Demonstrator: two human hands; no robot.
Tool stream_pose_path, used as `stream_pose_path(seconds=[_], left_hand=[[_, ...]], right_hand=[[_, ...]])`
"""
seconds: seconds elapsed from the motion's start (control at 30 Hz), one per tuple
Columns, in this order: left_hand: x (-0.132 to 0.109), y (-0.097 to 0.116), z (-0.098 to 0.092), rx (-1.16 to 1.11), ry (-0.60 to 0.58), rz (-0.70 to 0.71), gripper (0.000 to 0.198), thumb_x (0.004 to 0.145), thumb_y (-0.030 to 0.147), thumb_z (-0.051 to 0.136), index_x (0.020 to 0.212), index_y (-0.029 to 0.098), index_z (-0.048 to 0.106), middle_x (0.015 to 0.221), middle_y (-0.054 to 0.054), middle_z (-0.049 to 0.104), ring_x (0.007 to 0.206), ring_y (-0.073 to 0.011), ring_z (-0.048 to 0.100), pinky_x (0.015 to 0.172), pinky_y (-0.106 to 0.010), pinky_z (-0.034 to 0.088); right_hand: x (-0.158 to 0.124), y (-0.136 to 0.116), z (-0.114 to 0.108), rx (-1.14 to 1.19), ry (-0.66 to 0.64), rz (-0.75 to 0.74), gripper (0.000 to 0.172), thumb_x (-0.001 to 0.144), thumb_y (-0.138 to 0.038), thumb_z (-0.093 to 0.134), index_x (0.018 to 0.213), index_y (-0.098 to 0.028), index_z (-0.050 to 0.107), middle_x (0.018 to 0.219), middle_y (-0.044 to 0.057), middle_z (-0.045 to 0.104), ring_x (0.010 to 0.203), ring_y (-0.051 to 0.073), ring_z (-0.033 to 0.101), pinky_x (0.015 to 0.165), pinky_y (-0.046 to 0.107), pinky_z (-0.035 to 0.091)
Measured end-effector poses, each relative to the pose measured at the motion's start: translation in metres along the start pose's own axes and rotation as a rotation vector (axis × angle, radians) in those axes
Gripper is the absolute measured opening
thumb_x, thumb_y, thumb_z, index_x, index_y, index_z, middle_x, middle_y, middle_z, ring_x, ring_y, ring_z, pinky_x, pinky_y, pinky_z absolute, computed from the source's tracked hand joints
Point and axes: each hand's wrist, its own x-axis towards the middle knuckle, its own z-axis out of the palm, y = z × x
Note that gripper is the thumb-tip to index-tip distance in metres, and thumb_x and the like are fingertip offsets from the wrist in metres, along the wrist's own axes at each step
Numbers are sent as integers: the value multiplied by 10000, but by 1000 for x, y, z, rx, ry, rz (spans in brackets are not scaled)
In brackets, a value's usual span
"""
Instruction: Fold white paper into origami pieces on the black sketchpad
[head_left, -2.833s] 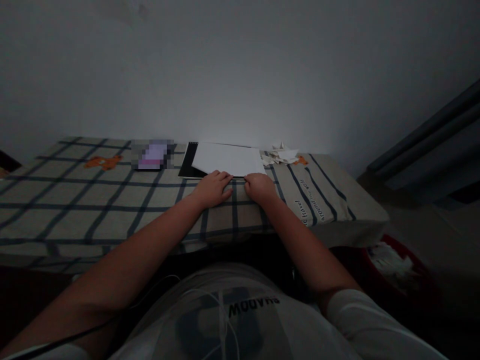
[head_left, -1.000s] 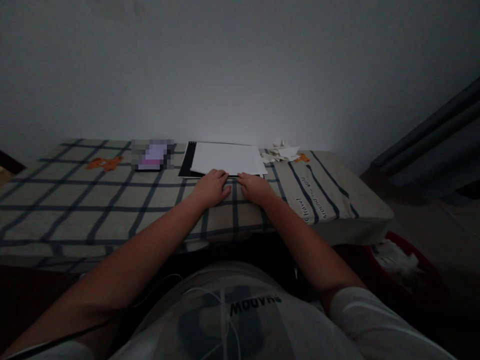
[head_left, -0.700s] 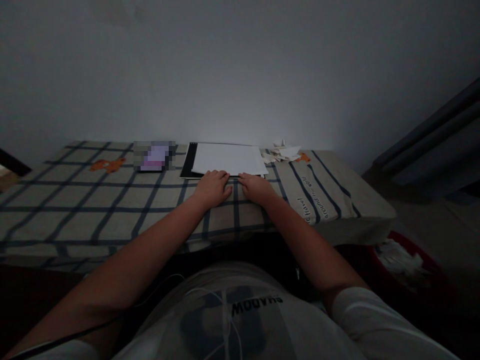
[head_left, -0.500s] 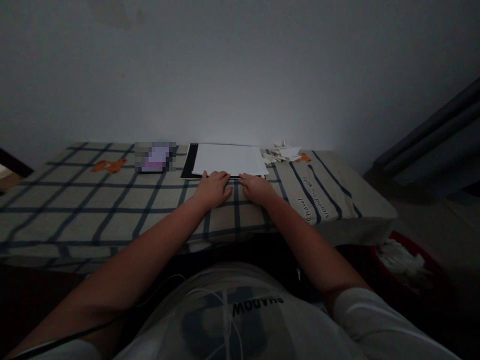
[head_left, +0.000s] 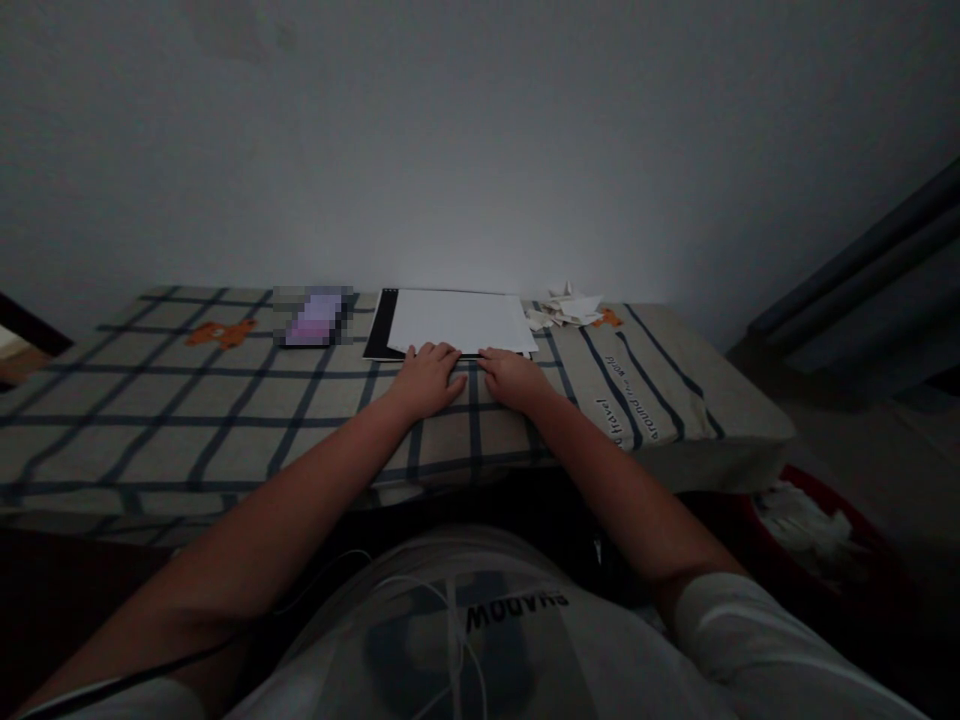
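A stack of white paper (head_left: 459, 318) lies on a flat black-edged board or folder (head_left: 381, 325), close to the wall. My left hand (head_left: 427, 382) rests at the front edge of the paper, its fingers laid flat and its thumb apart. Beside it my right hand (head_left: 514, 379) touches the same front edge, its fingertips pointing inward toward the left hand. A narrow gap separates the two hands, and neither grips anything that I can see. To the right of the board sits a small heap of folded white paper pieces (head_left: 568, 307).
A phone (head_left: 313, 320), partly blurred out, lies left of the board. The table has a checked cloth (head_left: 247, 400) with printed orange figures and lettering. A red bin (head_left: 806, 480) with white paper stands below on the right. The wall (head_left: 480, 140) borders the table's back.
Both hands stay at the front edge of the paper. The view has shifted only very slightly.
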Motion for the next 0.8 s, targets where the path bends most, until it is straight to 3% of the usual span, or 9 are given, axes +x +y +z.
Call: stream_pose_path(seconds=[0.23, 0.47, 0.63, 0.8], left_hand=[[-2, 3, -2, 12, -10, 3, 461, 955, 399, 436, 1329, 156, 552, 1319, -140, 574, 1196, -323, 504, 1037, -531, 382], [-2, 2, -2, -5, 9, -9, 450, 936, 396, 455, 1286, 138, 574, 1263, -151, 590, 1169, -321, 521, 1037, -526, 391], [-3, 7, -3, 54, 59, -59, 436, 933, 404, 461, 1228, 112, 596, 1217, -170, 607, 1174, -335, 523, 1081, -551, 341], [-7, 5, -2, 77, 43, -68, 472, 958, 441, 427, 1292, 136, 559, 1290, -160, 584, 1198, -338, 512, 1071, -573, 341]], right_hand=[[11, -27, -10, -27, 2, -72, 441, 953, -160, 399, 1328, 7, 561, 1420, 215, 541, 1334, 242, 485, 1147, 333, 331], [21, -32, 6, 92, 5, 72, 419, 948, -164, 409, 1325, -80, 571, 1366, 160, 597, 1285, 222, 528, 1086, 324, 402], [21, -31, 7, 100, 15, 89, 383, 952, -180, 426, 1270, -94, 620, 1379, 159, 590, 1293, 224, 521, 1091, 311, 393], [22, -30, 9, 101, 22, 79, 389, 953, -196, 443, 1281, -83, 617, 1384, 155, 589, 1289, 231, 525, 1096, 315, 389]])
